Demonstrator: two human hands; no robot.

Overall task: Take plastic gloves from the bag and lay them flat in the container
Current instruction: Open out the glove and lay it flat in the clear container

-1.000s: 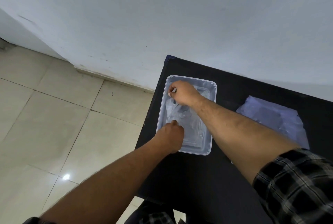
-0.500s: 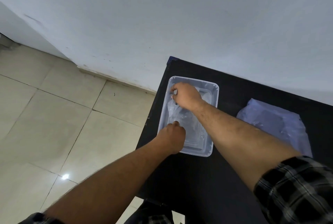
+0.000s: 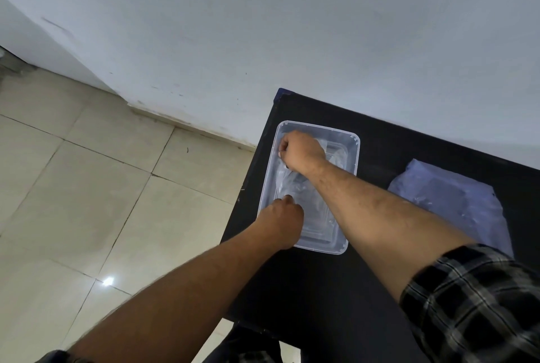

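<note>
A clear rectangular plastic container (image 3: 352, 155) sits near the left edge of a black table (image 3: 321, 289). A thin clear plastic glove (image 3: 292, 181) lies stretched inside it, hard to make out. My right hand (image 3: 302, 152) pinches the glove's far end near the container's far left corner. My left hand (image 3: 285, 222) pinches its near end at the container's near left side. Both hands are closed with fingers curled. A bluish translucent plastic bag (image 3: 450, 199) lies flat on the table to the right of the container.
A pale wall (image 3: 263, 26) runs behind the table. Beige floor tiles (image 3: 87, 187) lie to the left, below the table's left edge. My plaid sleeve (image 3: 473, 304) covers the lower right.
Both hands stay in the container, holding the glove; the right hand has shifted slightly toward the far left corner. The view has drifted a little.
</note>
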